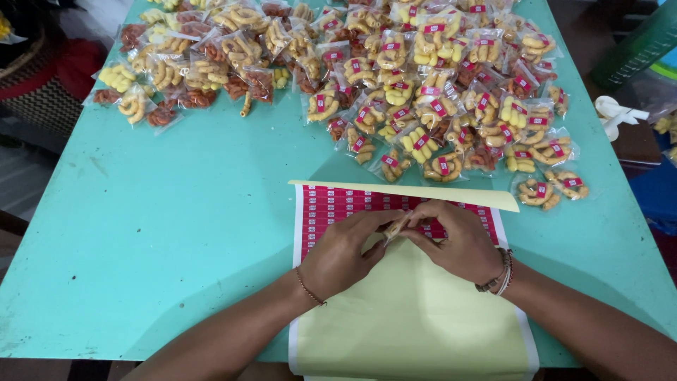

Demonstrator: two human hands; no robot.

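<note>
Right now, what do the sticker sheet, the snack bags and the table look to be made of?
Sticker sheet: paper, with a glossy pale-yellow backing where the red labels are gone, and its top edge curls. Snack bags: thin clear plastic film, since it glints and the snacks show through. Table: a hard top with matte turquoise paint or laminate, scuffed in spots; what lies beneath is unclear.

a large sheet of small red rectangular stickers on pale yellow backing [331,206] lies at the near table edge, its lower rows already bare. beyond it, clear plastic snack packets with red labels [437,92] lie heaped; to their left, unlabelled clear packets [183,63] form another pile.
</note>
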